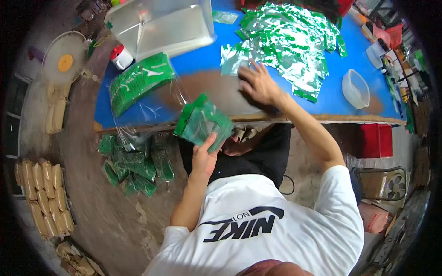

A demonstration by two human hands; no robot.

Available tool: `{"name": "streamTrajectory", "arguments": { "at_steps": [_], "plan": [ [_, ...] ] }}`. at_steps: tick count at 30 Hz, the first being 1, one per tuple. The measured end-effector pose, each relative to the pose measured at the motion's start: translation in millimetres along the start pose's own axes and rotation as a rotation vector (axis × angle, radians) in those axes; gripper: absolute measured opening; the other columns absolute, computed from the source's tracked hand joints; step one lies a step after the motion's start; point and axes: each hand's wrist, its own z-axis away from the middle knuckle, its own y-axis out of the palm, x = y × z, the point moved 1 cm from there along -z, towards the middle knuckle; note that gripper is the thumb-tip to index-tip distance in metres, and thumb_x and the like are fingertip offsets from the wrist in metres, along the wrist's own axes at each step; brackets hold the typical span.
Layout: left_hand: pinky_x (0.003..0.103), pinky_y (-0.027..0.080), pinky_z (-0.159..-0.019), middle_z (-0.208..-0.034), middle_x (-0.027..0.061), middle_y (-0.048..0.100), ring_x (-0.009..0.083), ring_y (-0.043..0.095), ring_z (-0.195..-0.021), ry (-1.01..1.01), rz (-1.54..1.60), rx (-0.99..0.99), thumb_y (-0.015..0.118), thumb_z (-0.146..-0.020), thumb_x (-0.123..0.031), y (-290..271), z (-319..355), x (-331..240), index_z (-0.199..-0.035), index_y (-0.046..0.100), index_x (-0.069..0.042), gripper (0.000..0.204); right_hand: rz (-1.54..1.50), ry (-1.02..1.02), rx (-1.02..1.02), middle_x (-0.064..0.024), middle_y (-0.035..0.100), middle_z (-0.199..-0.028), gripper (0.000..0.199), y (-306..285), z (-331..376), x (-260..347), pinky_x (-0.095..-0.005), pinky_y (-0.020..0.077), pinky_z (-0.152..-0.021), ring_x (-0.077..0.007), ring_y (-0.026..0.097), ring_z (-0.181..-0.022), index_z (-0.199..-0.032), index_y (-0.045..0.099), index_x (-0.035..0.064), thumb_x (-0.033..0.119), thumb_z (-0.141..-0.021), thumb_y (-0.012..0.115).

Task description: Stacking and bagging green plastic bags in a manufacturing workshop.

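Note:
My left hand grips a small stack of green-and-clear plastic packets in front of the table's near edge, thumb on top. My right hand is over the blue table, palm down with its fingers apart. Its fingertips reach the near edge of a loose clear packet, at the side of a wide spread of shiny green-and-clear packets. Whether the fingertips press on that packet I cannot tell. Left of my hands lies a clear bag filled with a green stack, its loose end hanging over the edge.
A large clear plastic bin stands at the back left beside a red-and-white container. A translucent tub sits at right. Several filled green bags lie on the floor; a fan and tan packs are further left.

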Motion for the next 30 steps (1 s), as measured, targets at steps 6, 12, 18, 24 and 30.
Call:
{"name": "streamTrajectory", "arguments": {
  "at_steps": [6,12,18,24,30],
  "plan": [
    [0.038,0.056,-0.091,-0.124,0.0097,0.06,0.0231,0.064,-0.109,-0.039,-0.073,-0.017,0.063,-0.09,0.002,6.3,7.5,-6.5,-0.13,0.051,-0.005,0.043,-0.593,-0.032,0.202,-0.0187,0.059,-0.127,0.035,-44.6,11.7,61.0,-0.0499,0.0298,-0.112,-0.0357,0.051,-0.123,-0.111,0.065,0.0009,0.029,-0.099,0.048],
    [0.039,0.047,-0.103,-0.131,0.0075,0.056,0.0223,0.055,-0.122,0.037,-0.083,-0.096,0.063,-0.088,0.004,-16.1,10.7,-3.3,-0.136,0.048,-0.005,0.051,0.167,0.127,0.005,-0.0254,0.048,-0.136,0.064,12.2,-24.5,-2.9,-0.0597,0.0219,-0.114,-0.0429,0.036,-0.134,-0.127,0.058,0.002,0.056,-0.096,0.044],
    [0.038,0.053,-0.099,-0.131,0.0087,0.058,0.0241,0.059,-0.117,-0.042,0.035,-0.031,0.062,-0.088,0.002,-20.7,15.5,-0.4,-0.136,0.048,-0.007,0.051,-0.216,-0.007,-0.013,-0.0212,0.053,-0.128,0.054,-4.6,-8.7,39.5,-0.0527,0.0248,-0.115,-0.0377,0.039,-0.132,-0.13,0.056,0.0034,0.045,-0.099,0.043],
    [0.039,0.053,-0.099,-0.13,0.011,0.058,0.0254,0.06,-0.116,-0.055,-0.046,0.001,0.062,-0.09,0.0,2.6,5.2,4.2,-0.135,0.048,-0.003,0.048,-0.724,0.066,0.109,-0.0228,0.055,-0.132,0.038,-24.7,42.6,90.5,-0.0449,0.0382,-0.108,-0.04,0.051,-0.124,-0.129,0.054,-0.0008,0.017,-0.096,0.045],
    [0.04,0.053,-0.1,-0.131,0.0114,0.058,0.0272,0.06,-0.117,-0.116,-0.041,0.028,0.064,-0.09,-0.004,-0.4,4.7,9.3,-0.138,0.046,-0.004,0.051,-0.096,0.516,-0.343,-0.0234,0.056,-0.13,0.044,-63.2,46.9,-16.0,-0.0506,0.0375,-0.106,-0.0424,0.049,-0.124,-0.126,0.056,0.0009,0.034,-0.097,0.052]
  ]
}}
